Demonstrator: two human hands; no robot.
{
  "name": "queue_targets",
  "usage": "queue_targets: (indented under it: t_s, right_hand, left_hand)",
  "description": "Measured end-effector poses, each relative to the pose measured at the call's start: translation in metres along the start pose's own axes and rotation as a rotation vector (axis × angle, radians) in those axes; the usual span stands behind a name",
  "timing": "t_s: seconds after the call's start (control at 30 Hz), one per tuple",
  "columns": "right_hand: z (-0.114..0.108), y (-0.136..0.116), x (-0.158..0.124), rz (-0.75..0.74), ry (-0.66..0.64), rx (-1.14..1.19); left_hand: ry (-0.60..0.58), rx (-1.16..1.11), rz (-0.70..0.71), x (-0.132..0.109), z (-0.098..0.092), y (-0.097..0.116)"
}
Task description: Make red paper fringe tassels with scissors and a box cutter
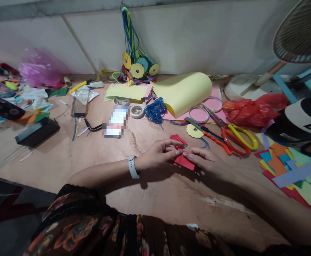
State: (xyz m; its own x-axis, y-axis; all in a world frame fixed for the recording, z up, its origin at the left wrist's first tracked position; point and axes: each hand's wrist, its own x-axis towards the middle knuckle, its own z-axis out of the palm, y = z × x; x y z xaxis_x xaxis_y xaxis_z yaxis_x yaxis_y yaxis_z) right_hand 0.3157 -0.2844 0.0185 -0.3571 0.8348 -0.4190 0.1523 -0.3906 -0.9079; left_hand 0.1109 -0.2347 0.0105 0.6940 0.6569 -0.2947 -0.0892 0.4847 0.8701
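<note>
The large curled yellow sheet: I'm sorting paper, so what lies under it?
Pink paper shows past the right and front edges of the yellow sheet. Whatever lies beneath its middle is covered, so I cannot tell what else is there.

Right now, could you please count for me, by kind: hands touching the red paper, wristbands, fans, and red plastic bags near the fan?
Hands on red paper: 2, left hand and right hand
Wristband: 1
Fan: 1
Red plastic bag: 1
Total: 5
</note>
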Motion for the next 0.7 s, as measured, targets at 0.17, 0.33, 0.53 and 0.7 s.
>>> queue_targets:
  t_s: [0.17, 0.33, 0.53, 0.7]
  right_hand:
    - [0.000, 0.003, 0.003, 0.024, -0.055, 0.079]
    - [-0.008, 0.008, 0.008, 0.048, -0.087, 0.064]
    - [-0.012, 0.008, 0.010, 0.042, -0.153, 0.079]
    - [-0.013, 0.003, 0.011, 0.062, -0.163, 0.058]
  left_hand:
    - [-0.005, -0.012, -0.023, 0.001, -0.001, 0.002]
    - [-0.014, 0.005, -0.028, 0.000, 0.000, 0.004]
    - [-0.033, 0.053, 0.006, -0.001, -0.002, 0.006]
    - [-0.050, 0.093, 0.016, -0.001, -0.003, 0.007]
